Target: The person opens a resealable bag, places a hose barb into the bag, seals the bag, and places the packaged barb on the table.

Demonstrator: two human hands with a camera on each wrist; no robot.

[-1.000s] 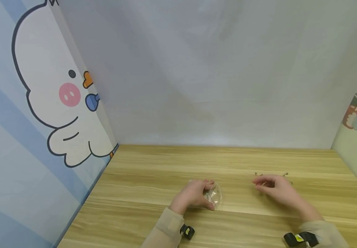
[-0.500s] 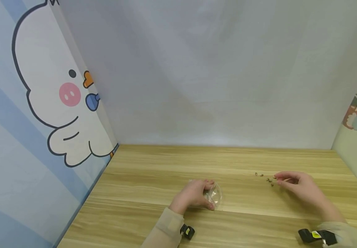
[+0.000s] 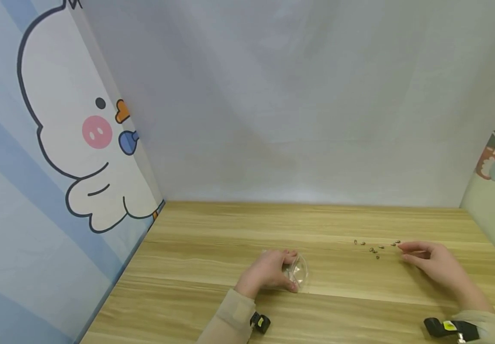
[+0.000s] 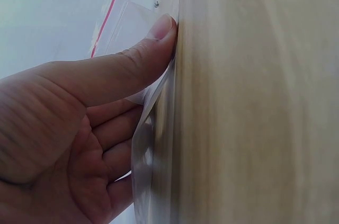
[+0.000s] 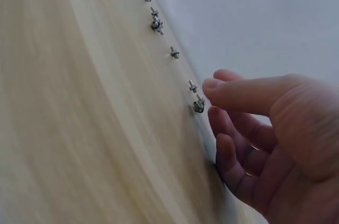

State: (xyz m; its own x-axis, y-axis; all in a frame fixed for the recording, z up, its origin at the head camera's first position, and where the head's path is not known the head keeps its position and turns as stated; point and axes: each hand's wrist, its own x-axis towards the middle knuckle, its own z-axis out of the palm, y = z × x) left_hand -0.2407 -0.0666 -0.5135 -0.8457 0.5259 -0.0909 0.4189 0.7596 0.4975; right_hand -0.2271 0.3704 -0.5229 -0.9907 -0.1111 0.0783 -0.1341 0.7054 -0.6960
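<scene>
A clear plastic zip bag (image 3: 300, 273) lies on the wooden table in front of my left hand (image 3: 268, 269), which holds it at the mouth between thumb and fingers, the opening facing right. Its red seal line shows above my thumb (image 4: 159, 28) in the left wrist view. Small metal screws (image 3: 381, 247) with dark washers lie scattered on the table to the right. Beside the rightmost screw (image 3: 398, 241), my right hand (image 3: 432, 263) hovers with loosely bent fingers. Nothing shows between its thumb and fingertips. In the right wrist view its thumb is close to two screws (image 5: 193, 86).
The wooden table (image 3: 213, 229) ends at a pale grey curtain (image 3: 307, 119) behind. Cartoon-printed panels (image 3: 49, 153) stand along the left and right sides. Each wrist carries a black strap (image 3: 454, 328) over a beige sleeve.
My right hand has moved right over the scattered screws, uncovering those that it hid, and is now beside the rightmost ones. My left hand and the bag have stayed in place.
</scene>
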